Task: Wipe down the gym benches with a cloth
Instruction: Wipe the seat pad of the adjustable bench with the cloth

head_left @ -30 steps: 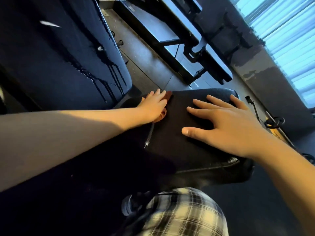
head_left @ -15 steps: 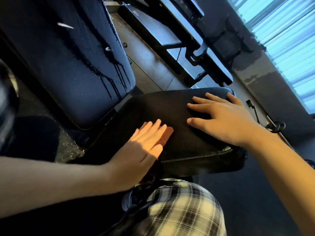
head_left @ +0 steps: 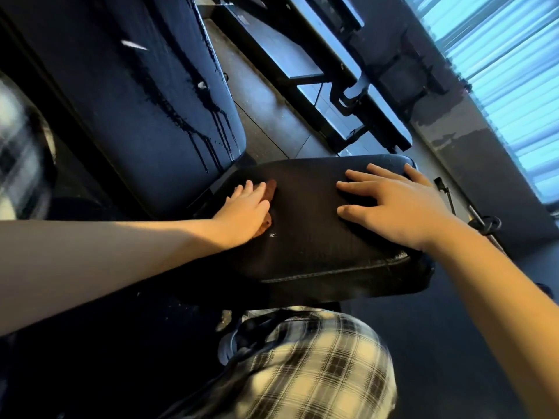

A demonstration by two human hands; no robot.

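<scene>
Because your left grip point(head_left: 246, 211) lies flat with its fingers straight, it presses the rust-coloured cloth point(head_left: 270, 189) onto the seat pad point(head_left: 317, 246) rather than clutching it. That looks like the hold for a sliding wipe, with the palm's weight spread over the fabric. The cloth sits on the left part of the pad, close to the gap before the backrest pad point(head_left: 145, 110). Your right grip point(head_left: 393, 207) is also open, fingers spread, palm down on the right part of the pad, well apart from the cloth and holding nothing. You probably have it there to brace yourself and steady the cushion. Dark drip streaks run down the backrest pad, so it looks wet and, I judge, not yet wiped. Most of the cloth is hidden under your palm: only a strip shows past the fingertips and a scrap by the heel of the hand, so you cannot tell its size or how it is folded. A pale speck on the pad just beside that hand could be a droplet or wear. The frame beneath the seat pad is lost in shadow and behind your plaid garment point(head_left: 317, 367), the left edge of the view is blurred, and the second bench point(head_left: 302, 52) beyond is cut off at the top.
</scene>
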